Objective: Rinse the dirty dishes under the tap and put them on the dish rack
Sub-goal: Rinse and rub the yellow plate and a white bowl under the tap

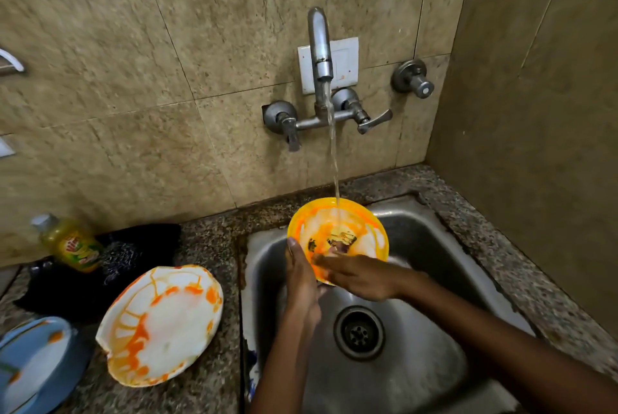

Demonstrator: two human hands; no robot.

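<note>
A yellow-orange plate [344, 223] with dark food bits is tilted over the steel sink [431, 246], and water from the wall tap [319, 45] runs onto its face. My left hand [301, 276] grips the plate's left rim. My right hand [361, 274] lies flat across the plate's lower face with fingers stretched out. A white plate streaked with orange [160, 323] rests on the counter left of the sink. A blue plate [33, 363] sits at the lower left corner.
A dish soap bottle [72, 243] lies on a black cloth [133, 253] at the back of the granite counter [214, 236]. The sink drain [359, 333] is open. A side wall [535, 112] closes off the right.
</note>
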